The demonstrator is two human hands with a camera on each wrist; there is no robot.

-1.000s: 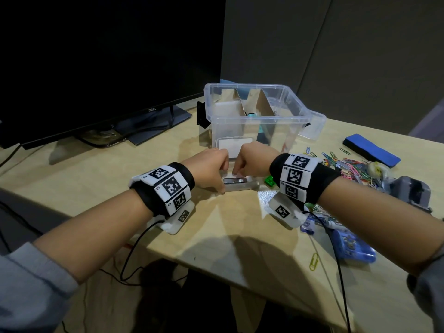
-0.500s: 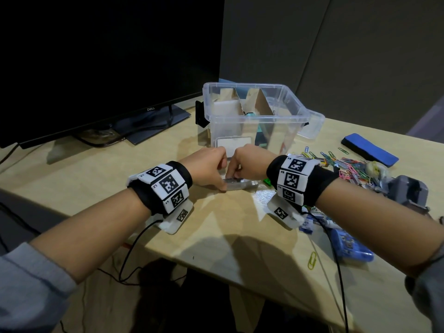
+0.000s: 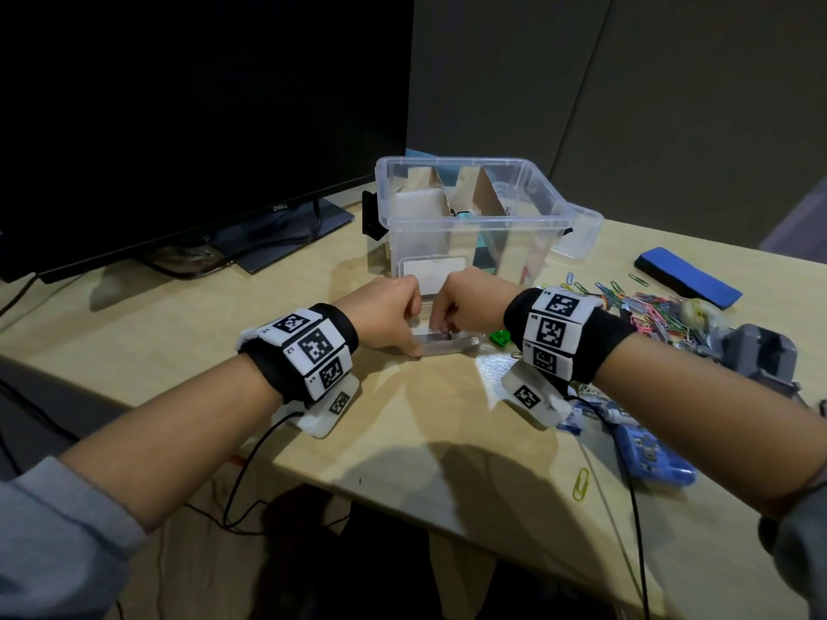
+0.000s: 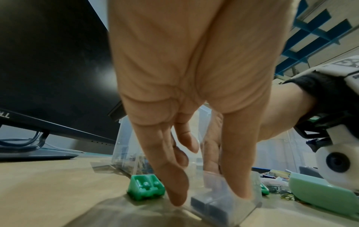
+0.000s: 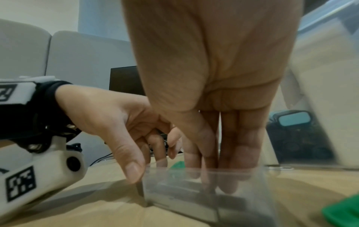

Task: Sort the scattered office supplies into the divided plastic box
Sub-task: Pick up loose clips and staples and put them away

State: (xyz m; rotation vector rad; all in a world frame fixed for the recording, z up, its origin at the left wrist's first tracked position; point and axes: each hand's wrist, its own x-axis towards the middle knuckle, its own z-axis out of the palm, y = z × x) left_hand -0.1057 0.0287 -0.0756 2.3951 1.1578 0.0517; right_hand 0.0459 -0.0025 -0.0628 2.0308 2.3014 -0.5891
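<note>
Pale wood counter (image 3: 188, 333), dim room, grey partition behind. One dark monitor (image 3: 179, 127) at left. Two hands meet at one small clear case (image 3: 449, 342): left hand (image 3: 385, 313) pinches its near-left corner, right hand (image 3: 470, 302) fingers (image 5: 229, 169) reach inside. One divided plastic box (image 3: 470, 208) just behind. One green sharpener (image 3: 500, 337), one heap of paper clips (image 3: 644, 306), one blue eraser (image 3: 689, 277) to the right.

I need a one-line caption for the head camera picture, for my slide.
Both hands, left hand and right hand, work on a small clear case before the divided plastic box.
</note>
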